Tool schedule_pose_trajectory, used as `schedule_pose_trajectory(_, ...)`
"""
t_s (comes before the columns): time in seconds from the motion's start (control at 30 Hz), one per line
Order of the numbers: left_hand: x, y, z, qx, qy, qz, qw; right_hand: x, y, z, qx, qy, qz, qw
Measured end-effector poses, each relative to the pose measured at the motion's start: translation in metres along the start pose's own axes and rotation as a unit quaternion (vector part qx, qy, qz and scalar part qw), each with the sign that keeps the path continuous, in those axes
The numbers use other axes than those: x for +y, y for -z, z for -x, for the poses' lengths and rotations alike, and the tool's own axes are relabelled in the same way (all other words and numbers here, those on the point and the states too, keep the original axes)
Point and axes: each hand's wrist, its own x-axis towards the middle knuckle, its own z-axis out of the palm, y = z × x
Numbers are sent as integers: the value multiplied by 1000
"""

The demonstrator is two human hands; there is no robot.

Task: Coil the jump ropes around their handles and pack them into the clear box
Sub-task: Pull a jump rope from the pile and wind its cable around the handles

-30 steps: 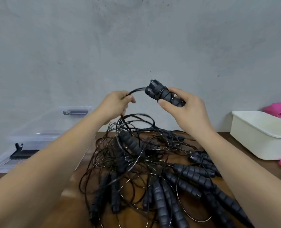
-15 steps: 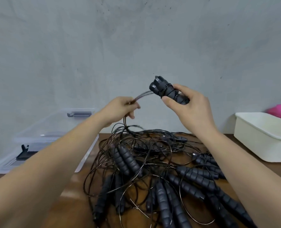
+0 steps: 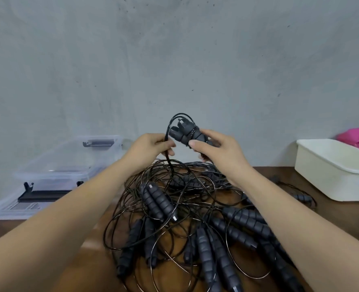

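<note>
- Paired handles (image 3: 187, 133): held above the rope pile (image 3: 195, 218) on the surface (image 3: 332, 218); long axis tilted, ends pointing up-left.
- Right hand (image 3: 218, 152): fingers closed around handles.
- Left hand (image 3: 149, 148): fingers pinch cord (image 3: 167, 131) looping over handle ends.

Both forearms come into the head view from the bottom corners and are bare along their whole visible length: no sleeve, cuff or glove shows on either one. The left hand (image 3: 148, 148) and the right hand (image 3: 218, 153) are likewise uncovered, with no ring, watch, strap or band visible at the fingers or wrists. On the right hand the thumb's nail is short and plain. The arms are slim and smooth, without marks or writing.
</note>
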Motion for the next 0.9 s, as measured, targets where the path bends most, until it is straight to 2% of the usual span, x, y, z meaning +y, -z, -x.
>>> schedule_pose_trajectory(0.17, 25, -13, -8, -7, -11, -89, 996, 4, -28, -13, -16, -8, -152, 988)
schedule_pose_trajectory(0.33, 24, -21, -5, -19, 8, -75, 997, 6, -41, -21, -6, -38, -230, 972)
schedule_pose_trajectory(0.5, 16, -24, -6, -82, 39, -112, 989, 15, -49, -20, -8, -22, -228, 973)
schedule_pose_trajectory(0.67, 12, -27, -2, -138, 36, -137, 980, 16, -46, -22, -12, -21, -223, 975)
schedule_pose_trajectory(0.9, 9, -52, 9, -179, 29, -109, 977, 2, -47, -23, -38, 3, -194, 980)
